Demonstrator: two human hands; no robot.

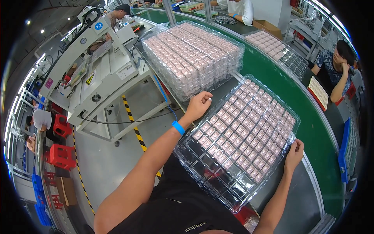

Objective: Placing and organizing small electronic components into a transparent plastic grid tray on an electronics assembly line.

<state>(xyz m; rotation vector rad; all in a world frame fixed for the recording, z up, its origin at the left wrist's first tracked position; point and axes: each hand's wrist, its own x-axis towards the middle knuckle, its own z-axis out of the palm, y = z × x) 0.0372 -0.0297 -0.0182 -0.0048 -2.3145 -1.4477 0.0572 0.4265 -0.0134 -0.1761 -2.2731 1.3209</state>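
Tray [198,162] right before me, near side of green belt [311,156], near end bare. Right hand [295,154] pinching its right edge; left hand [199,104] curled closed, tiny pale bit [210,99] at fingertips, can't tell what. Looks like tray-positioning step; next move likely calls for level hold.

The clear tray [206,167] holds pinkish, seemingly boxy pieces [245,137].

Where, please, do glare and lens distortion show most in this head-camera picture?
Head view: bright glare streaks the clear tray, notably at its unfilled near end; the plastic around the stacked trays shines too; the green conveyor looks bowed, and the corners go black.
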